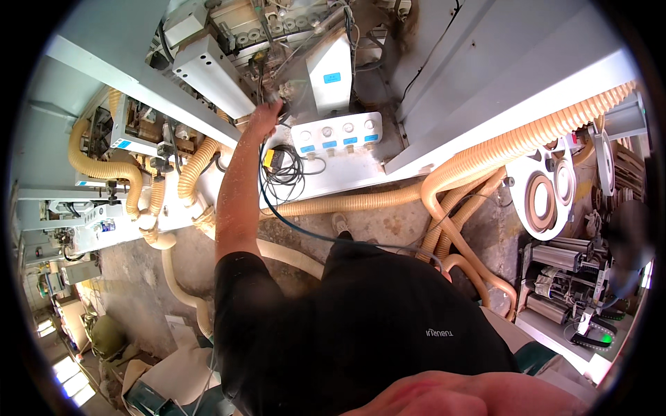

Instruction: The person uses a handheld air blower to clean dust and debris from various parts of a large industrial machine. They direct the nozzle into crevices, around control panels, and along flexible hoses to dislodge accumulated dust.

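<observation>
Reaching toward eleven o'clock with the left hand (262, 120), just beside the white rectangular housing (211, 73); showing curled fingers (271, 111), too blurred for telling any grasp from a release. Trailing the dark blue hose (298, 232) from near that hand toward four o'clock, near the barely visible right hand (447, 276), likewise hiding any grip. Possibly risking a snag on the coiled black cable (280, 177), through sweeping the hose sideways; perhaps risking a stumble over the ribbed tan duct (364, 202), at twelve o'clock from the shoe (339, 223), through stepping forward.
</observation>
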`<act>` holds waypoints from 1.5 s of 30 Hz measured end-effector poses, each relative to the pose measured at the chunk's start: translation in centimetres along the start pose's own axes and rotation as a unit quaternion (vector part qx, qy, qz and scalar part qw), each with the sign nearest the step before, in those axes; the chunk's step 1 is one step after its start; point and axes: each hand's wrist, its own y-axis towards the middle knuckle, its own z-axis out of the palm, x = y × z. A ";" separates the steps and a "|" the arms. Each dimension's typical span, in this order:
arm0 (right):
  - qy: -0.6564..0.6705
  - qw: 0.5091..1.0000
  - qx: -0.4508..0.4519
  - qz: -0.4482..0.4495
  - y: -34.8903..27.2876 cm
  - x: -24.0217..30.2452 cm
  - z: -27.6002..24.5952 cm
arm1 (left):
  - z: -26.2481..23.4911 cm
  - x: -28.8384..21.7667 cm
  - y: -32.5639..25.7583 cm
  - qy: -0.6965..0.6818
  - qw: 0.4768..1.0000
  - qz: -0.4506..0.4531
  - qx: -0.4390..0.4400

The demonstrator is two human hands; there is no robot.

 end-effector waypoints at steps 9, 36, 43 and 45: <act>-0.088 0.995 -0.027 0.031 -6.4 8.5 1.2 | -0.3 0.8 -0.8 -0.022 0.989 0.024 -0.148; -0.094 0.990 0.008 -0.103 2.3 -2.8 -1.6 | -9.7 -20.2 -8.2 0.327 0.925 0.167 0.095; -0.215 0.970 -0.113 0.023 -5.6 -0.1 -0.8 | -14.9 -19.1 -8.7 0.389 0.905 0.069 0.156; -0.243 0.956 -0.142 0.081 -8.0 1.8 -0.5 | -16.0 -16.6 -7.4 0.458 0.880 0.017 0.123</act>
